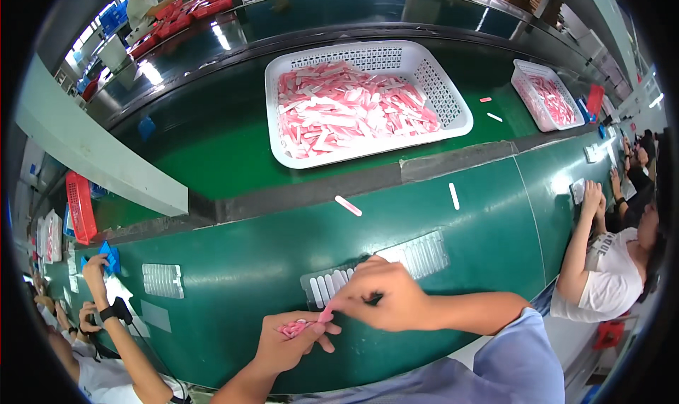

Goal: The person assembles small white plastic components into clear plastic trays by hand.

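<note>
My left hand (283,342) is closed around a bunch of small flat pink-and-white strips (293,328) with rounded ends, which look like nail files. Between thumb and fingers, my right hand (385,294) pinches one pink strip (326,314) at the left hand's fingertips. Just beyond the hands lies a clear slotted plastic tray (307,284), with several white strips side by side in its left slots; my right hand hides part of it. Adjoining it on the right is another clear slotted tray (419,255).
A white basket (453,124) heaped with pink-and-white strips stands beyond a dark ledge. Two loose strips (348,206) (454,196) lie on the green table. Another clear tray (163,280) is at left. Co-workers sit on both sides; a beige post (99,142) rises at left.
</note>
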### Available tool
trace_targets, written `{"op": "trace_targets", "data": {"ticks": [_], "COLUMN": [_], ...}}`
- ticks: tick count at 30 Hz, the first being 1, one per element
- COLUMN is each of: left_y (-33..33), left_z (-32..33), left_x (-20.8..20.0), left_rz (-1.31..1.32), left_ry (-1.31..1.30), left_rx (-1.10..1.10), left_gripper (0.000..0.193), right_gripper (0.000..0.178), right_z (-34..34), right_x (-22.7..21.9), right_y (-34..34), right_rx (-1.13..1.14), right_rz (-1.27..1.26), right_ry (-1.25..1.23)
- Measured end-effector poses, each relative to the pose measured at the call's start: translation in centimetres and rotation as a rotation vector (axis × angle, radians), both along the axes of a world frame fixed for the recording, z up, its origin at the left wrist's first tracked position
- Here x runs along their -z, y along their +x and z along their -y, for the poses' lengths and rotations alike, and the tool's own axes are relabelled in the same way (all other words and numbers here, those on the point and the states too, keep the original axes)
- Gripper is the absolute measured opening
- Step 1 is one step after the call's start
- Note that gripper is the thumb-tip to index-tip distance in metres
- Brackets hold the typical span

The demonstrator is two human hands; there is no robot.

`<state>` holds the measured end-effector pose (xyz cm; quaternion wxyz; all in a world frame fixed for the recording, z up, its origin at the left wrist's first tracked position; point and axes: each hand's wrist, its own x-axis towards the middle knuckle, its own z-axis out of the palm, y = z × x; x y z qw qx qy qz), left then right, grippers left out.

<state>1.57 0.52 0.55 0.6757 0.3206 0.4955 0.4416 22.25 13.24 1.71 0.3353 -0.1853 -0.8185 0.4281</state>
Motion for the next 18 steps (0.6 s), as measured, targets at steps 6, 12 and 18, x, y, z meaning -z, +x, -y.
{"op": "trace_targets", "data": {"ticks": [6,12,18], "left_y": [-0.1,-0.3,0.3], "left_z": [0.1,-0.8,-3.0], "left_x": [-0.2,-3.1,-4.3], "left_rz": [-0.074,-0.486,-0.771], "left_ry": [0.050,0.091,0.284], "left_rx": [0.001,0.358,0.522], "left_gripper": [0.020,0.033,0.048], "right_gripper": [0.007,0.007,0.005], "right_z": [-2.1,-2.5,-5.6], "right_x": [-1.1,-1.2,-1.4], "right_y": [2.9,4.0,4.2], "right_rx": [0.137,0.090,-0.143], "right_rz": [-0.182,-0.096,0.187], "right_ry": [-0.873,-0.808,-0.826]}}
